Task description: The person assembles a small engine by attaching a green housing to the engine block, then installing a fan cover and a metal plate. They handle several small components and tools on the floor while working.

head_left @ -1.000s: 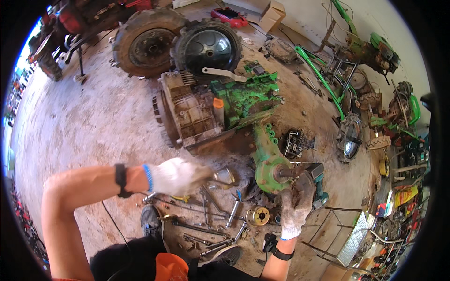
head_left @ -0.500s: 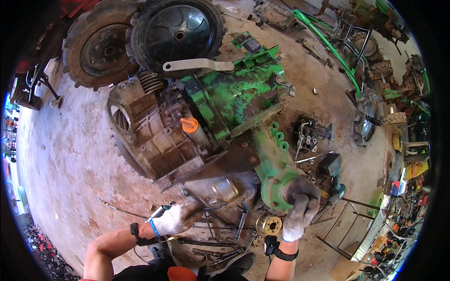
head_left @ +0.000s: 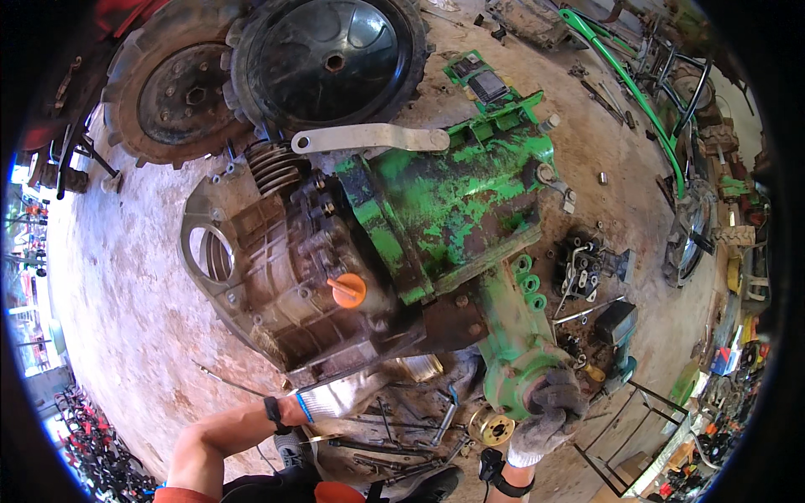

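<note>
A large engine and gearbox assembly lies before me, with a rusty brown engine block joined to a scuffed green gearbox housing. An orange cap sits on the block. From the housing a green leg-like casing runs toward me and ends in a round hub. My right hand, in a grey-and-white work glove, has its fingers wrapped over that hub. My left hand, gloved too, reaches to the near lower edge of the block; its fingers are hidden there. A flat grey metal arm rests across the top.
Two wheels, a rusty-rimmed tyre and a black-disc wheel, are behind the engine. Wrenches and sockets are scattered by my feet, near a brass-coloured pulley. Right of the casing are loose metal parts and a black metal frame.
The engine assembly appears larger and my view has shifted. My left hand has moved right, from above the tools to the block's lower edge, hiding its fingers. My right hand stays on the hub.
</note>
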Action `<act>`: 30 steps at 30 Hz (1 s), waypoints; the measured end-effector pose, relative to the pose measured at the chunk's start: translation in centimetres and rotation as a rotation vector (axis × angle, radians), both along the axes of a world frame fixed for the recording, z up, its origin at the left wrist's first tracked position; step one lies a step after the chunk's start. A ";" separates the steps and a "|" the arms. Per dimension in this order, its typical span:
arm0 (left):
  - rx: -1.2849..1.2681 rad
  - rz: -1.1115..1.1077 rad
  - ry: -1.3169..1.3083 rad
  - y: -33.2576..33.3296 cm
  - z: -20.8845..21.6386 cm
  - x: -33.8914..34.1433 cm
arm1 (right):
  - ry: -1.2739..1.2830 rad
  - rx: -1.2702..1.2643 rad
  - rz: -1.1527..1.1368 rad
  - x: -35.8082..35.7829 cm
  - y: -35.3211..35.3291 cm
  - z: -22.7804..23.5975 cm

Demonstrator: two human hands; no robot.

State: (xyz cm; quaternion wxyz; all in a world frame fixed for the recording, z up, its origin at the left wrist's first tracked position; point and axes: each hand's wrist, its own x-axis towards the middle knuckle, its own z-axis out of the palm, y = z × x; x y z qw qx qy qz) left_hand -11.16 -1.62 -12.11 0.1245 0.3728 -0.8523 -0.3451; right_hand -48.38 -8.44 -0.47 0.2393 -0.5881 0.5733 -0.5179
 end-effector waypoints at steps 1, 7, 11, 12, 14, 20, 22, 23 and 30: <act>-0.006 -0.010 -0.001 -0.1 -0.3 0.1 | 0.024 0.000 -0.017 0.0 0.0 -0.1; -0.012 -0.032 0.010 -0.6 -0.6 1.0 | 0.044 -0.023 -0.053 0.2 -0.1 -0.3; -0.004 -0.036 0.022 -0.6 -0.3 1.5 | 0.060 0.008 -0.073 0.2 0.2 -0.3; 0.000 -0.035 0.025 -0.6 -0.2 1.7 | 0.064 0.016 -0.076 0.1 0.2 -0.2; -0.001 -0.032 0.033 -0.5 -0.2 1.9 | 0.068 0.027 -0.086 0.1 0.3 0.0; 0.006 -0.005 0.050 0.1 0.6 2.8 | -0.015 0.017 -0.048 1.0 -0.3 0.4; 0.015 0.005 0.055 0.4 0.9 3.0 | 0.053 0.068 -0.159 1.4 -0.7 0.3; 0.016 0.005 0.056 0.5 1.0 3.0 | 0.053 0.075 -0.171 1.5 -0.8 0.3; -0.001 0.040 0.083 0.4 0.4 2.9 | 0.048 0.139 -0.211 0.9 0.0 0.2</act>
